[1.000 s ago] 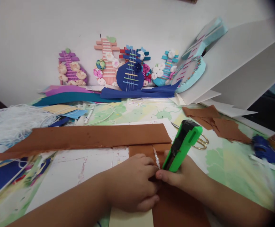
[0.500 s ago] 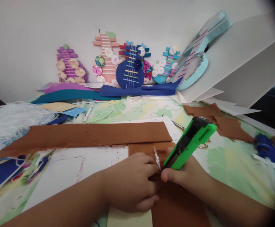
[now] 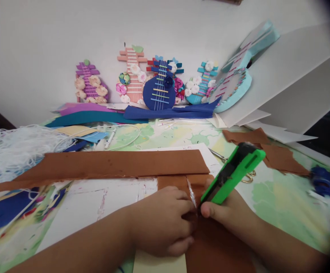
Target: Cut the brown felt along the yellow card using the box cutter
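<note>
My right hand (image 3: pixel 224 206) grips a green and black box cutter (image 3: pixel 234 172), its lower end pointing down at a brown cloth sheet (image 3: pixel 218 246). A narrow whitish slit (image 3: pixel 191 192) shows in the brown just above that end. My left hand (image 3: pixel 165 222) lies on the sheet's left side with curled fingers close to the cutter; its thumb is hidden. Under its heel a cream-coloured piece (image 3: pixel 159 262) sticks out. Beyond both hands a long brown cloth strip (image 3: pixel 125 163) lies crosswise over a white board (image 3: pixel 82 212).
Gold-handled scissors (image 3: pixel 248 176) lie right of the board, near brown scraps (image 3: pixel 284 157). At left are a heap of white string (image 3: pixel 25 148) and blue scraps (image 3: pixel 5 212). Several decorated lute shapes (image 3: pixel 159 93) lean on the wall. White sheets (image 3: pixel 290 76) stand at right.
The camera view has shifted slightly, moving the whole scene a little right and down. The cutter's lower end is slightly farther from the left fingers. Both hands keep the same hold.
</note>
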`<state>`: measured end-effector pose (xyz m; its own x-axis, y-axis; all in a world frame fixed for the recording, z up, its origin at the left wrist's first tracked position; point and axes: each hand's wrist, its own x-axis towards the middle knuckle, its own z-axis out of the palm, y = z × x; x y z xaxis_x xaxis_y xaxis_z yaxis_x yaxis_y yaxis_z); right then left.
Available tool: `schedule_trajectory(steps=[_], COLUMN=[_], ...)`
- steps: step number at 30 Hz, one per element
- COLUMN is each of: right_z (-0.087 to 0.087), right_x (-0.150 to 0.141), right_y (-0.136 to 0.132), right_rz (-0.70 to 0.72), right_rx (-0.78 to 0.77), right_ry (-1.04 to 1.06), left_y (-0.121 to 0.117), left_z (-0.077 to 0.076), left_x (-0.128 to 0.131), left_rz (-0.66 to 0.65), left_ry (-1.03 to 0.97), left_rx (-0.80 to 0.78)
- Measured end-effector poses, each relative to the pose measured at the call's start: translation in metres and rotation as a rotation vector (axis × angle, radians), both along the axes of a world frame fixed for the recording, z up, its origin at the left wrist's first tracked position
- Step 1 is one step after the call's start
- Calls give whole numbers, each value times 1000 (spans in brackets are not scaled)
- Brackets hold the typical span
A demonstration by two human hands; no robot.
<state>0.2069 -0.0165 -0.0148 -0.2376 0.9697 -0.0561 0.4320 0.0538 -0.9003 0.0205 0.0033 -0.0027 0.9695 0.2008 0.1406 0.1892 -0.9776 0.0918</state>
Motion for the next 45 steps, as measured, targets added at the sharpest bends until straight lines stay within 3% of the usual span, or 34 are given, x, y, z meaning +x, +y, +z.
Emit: schedule_trajectory(steps=[7, 15, 22, 26, 34, 45], right_z=[1, 3, 2, 2, 7, 5], right_x=[0, -6, -2, -3, -6, -5], right_y=[0, -6, -1, 0, -7, -6], right_rz=[33, 101, 23, 78, 125, 112], right_rx=[4, 111, 12, 1, 202, 216], right_ry=[-20, -152, -31, -22, -199, -191], left_y=[0, 2, 0, 0, 3, 2], left_z=[-1, -3, -1, -1, -4, -2], left_x=[0, 1, -1, -1, -1, -2], left_rz=[-5, 5, 14, 15, 14, 7], left_ry=[-18, -28, -1, 24, -7, -14], left_rx=[-8, 7, -6, -13, -41, -42])
